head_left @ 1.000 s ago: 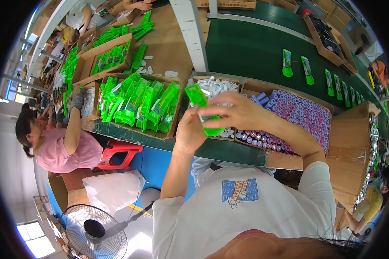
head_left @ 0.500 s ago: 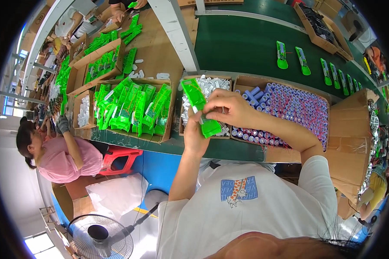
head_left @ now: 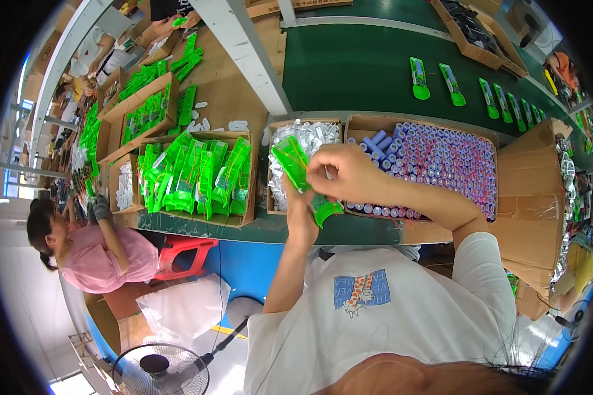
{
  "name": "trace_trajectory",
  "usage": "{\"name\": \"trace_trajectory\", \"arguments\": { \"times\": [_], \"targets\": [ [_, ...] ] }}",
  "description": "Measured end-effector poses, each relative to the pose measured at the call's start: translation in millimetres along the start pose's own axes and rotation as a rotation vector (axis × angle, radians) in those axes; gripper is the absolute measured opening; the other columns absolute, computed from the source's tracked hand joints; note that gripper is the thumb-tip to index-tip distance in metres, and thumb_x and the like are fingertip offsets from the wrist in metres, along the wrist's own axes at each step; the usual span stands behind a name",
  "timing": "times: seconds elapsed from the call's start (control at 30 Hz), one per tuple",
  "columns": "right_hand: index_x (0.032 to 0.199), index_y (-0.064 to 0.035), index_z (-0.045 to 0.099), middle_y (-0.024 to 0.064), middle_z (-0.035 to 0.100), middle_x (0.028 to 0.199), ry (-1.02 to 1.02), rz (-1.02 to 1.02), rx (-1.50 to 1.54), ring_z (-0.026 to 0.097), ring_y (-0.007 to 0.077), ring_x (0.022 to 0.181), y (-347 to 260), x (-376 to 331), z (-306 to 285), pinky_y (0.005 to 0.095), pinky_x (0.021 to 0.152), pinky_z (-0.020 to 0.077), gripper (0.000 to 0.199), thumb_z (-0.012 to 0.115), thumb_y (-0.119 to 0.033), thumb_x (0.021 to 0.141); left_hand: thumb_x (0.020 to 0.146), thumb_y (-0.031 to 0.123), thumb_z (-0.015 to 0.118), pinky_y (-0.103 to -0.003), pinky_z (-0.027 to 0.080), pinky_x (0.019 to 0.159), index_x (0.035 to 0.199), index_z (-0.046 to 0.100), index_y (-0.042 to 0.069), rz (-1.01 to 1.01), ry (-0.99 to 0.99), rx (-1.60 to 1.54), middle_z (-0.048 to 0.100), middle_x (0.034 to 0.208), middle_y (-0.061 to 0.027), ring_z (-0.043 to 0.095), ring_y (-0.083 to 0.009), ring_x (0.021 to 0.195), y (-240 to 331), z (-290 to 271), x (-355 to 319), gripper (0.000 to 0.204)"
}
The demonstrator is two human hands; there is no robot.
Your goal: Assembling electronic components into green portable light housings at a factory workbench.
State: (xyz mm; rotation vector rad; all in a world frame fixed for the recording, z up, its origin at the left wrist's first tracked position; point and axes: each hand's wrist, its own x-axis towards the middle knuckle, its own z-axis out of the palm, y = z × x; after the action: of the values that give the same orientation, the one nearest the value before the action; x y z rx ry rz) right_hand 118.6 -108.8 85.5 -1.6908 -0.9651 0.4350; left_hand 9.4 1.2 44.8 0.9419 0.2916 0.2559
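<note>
While my left hand [head_left: 302, 220] grips the green plastic casing [head_left: 303, 178] from below, my right hand [head_left: 349, 172] pinches its top, above the box of white parts [head_left: 310, 135].

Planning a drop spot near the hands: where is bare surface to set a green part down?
Free: the green belt between the white post and the row of green parts; some brown bench left of the post. Crowded: box of green shells, box of white pieces, battery box.

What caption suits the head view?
Both hands hold a green plastic shell above boxes of cells.
</note>
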Motion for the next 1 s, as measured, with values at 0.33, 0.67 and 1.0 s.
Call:
{"name": "trace_trajectory", "arguments": {
  "times": [0.33,0.67,1.0],
  "targets": [
    [0.093,-0.0067,0.069,0.0104,0.065,0.077,0.132,0.019,-0.844,0.063,0.0253,0.066,98.3,-5.3,-58.4,0.0372,0.060,0.0492,0.026,0.069,-0.031,0.085,0.095,0.003,0.041,-0.034,0.050,0.066,0.123,0.030,0.010,-0.048,-0.096,0.037,0.051,0.099,-0.0104,0.055,-0.0188,0.078,-6.2,-7.2,-2.7,0.031],
    [0.107,0.0014,0.064,0.0098,0.064,0.114,0.102,-0.894,-0.854,0.061,0.0241,0.096,30.7,-26.3,-39.7,0.0378,0.077,0.0498,0.036,0.069,-0.015,0.076,0.097,0.002,0.043,-0.038,0.053,0.073,0.131,0.026,0.011,-0.217,-0.277,0.035,0.050,0.098,-0.0100,0.056,-0.0183,0.077,-17.6,-7.7,-8.7,0.039],
    [0.100,-0.0036,0.070,0.0071,0.068,0.112,-0.124,-0.821,-0.268,0.063,0.0220,0.106,46.5,-8.1,1.6,0.0369,0.088,0.0524,0.027,0.074,-0.009,0.074,0.094,-0.003,0.043,-0.034,0.053,0.071,0.133,0.021,0.008,-0.215,-0.269,0.163,0.050,0.099,-0.0114,0.057,-0.0182,0.079,-9.6,-25.1,-16.9,0.047]
  ]
}}
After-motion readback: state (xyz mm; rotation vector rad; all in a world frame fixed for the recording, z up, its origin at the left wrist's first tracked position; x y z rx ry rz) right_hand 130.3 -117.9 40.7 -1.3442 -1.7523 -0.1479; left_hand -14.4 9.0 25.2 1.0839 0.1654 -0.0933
